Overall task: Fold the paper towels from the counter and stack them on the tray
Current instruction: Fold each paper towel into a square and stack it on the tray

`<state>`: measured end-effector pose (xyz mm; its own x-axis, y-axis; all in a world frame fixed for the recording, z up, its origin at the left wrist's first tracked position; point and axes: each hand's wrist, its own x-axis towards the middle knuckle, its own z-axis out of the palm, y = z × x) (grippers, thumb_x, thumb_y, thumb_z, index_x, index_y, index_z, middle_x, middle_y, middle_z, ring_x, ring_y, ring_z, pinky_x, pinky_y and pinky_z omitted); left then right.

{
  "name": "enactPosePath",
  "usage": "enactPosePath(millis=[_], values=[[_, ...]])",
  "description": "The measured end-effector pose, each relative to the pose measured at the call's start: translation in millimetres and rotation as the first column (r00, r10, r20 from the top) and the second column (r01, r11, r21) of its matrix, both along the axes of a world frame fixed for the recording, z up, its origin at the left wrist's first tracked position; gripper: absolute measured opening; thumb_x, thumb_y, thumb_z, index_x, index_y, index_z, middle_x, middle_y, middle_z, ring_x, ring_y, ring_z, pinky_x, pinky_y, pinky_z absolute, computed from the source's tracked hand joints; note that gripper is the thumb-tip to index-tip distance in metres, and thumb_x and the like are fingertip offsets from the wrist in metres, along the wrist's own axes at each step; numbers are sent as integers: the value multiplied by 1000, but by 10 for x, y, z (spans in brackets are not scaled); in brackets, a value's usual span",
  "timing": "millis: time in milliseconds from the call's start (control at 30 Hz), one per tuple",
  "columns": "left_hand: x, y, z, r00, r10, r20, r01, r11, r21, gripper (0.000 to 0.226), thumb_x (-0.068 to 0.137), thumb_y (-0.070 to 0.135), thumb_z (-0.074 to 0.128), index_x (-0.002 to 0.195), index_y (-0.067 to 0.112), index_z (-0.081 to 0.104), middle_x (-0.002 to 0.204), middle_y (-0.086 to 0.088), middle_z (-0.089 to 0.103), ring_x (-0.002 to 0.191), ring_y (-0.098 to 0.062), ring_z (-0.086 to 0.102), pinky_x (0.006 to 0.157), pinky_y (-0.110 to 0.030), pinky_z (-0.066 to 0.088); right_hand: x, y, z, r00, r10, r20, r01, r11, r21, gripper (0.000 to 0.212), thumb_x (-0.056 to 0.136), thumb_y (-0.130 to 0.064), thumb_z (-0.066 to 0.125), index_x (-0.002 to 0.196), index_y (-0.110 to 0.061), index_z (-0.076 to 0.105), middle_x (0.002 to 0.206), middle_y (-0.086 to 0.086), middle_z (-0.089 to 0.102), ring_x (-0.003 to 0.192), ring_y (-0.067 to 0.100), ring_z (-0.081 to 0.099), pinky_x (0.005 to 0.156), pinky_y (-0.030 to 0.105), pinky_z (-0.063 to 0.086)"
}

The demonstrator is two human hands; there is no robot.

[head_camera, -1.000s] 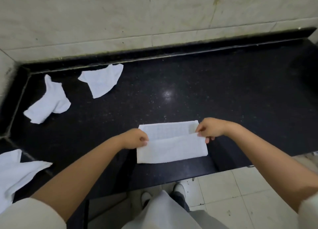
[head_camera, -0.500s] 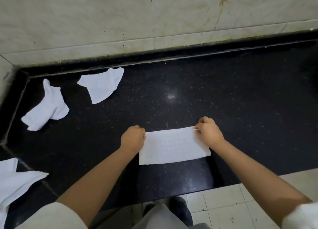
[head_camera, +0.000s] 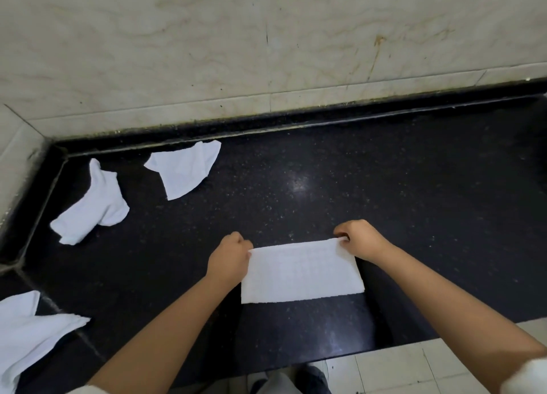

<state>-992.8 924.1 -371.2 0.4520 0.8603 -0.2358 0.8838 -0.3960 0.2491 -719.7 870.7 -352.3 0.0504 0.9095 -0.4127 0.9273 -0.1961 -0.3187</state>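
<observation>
Both hands — left hand [head_camera: 229, 256], right hand [head_camera: 359, 239] — pinch the folded towel's [head_camera: 302, 272] far corners on the table [head_camera: 414, 201]; uneven pulling could skew the fold — or tear the thin paper.

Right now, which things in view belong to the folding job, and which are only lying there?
Job: folded towel under left hand and right hand; loose towels.
Not job: shoe. No tray in view.
</observation>
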Motion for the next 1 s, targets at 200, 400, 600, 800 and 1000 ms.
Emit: enactPosePath(millis=[200, 400, 600, 800, 1000], values=[[-171, 298, 705, 958, -46, 282, -51, 943, 327, 38, 83, 26, 36, 86, 5, 67, 85, -15, 65, 82, -33, 59, 70, -39, 50, -60, 289, 581, 997, 13, 74, -43, 910, 413, 30, 72, 0, 55, 96, -9, 71, 96, 16, 70, 94, 36, 59, 84, 37, 48], [-553, 47, 535, 943, -231, 240, 82, 858, 507, 26, 76, 15, 44, 75, 4, 68, 74, -10, 67, 75, -23, 56, 62, -28, 49, -319, -99, 479, 996, 54, 76, -92, 702, 707, 16, 51, 8, 59, 63, -1, 64, 66, 17, 61, 66, 39, 59, 59, 37, 50], [-784, -683, -186, 951, -308, 20, 296, 929, 221, 8, 62, 12, 59, 61, 11, 67, 67, -3, 65, 60, -24, 63, 46, -26, 51, -614, -996, -328, 974, 132, 184, -187, 926, 329, 33, 48, -19, 88, 72, -14, 66, 87, 9, 68, 80, 32, 69, 61, 42, 54], [-594, -677, -128, 970, -189, 150, 147, 956, 253, 29, 77, 24, 41, 71, 10, 65, 73, -2, 66, 66, -22, 64, 59, -29, 53, -789, -991, -234, 959, -270, 86, 231, 920, 317, 28, 87, -26, 52, 103, -7, 64, 108, 13, 63, 104, 34, 58, 86, 45, 46], [131, -440, -103, 996, -52, 75, 44, 994, 98, 49, 93, 28, 48, 136, 3, 42, 148, -17, 35, 141, -31, 26, 114, -39, 25, -944, -767, -150, 830, -515, 215, 523, 852, 24, 41, 89, -36, 46, 116, -5, 51, 124, 15, 52, 116, 32, 46, 96, 40, 37]])
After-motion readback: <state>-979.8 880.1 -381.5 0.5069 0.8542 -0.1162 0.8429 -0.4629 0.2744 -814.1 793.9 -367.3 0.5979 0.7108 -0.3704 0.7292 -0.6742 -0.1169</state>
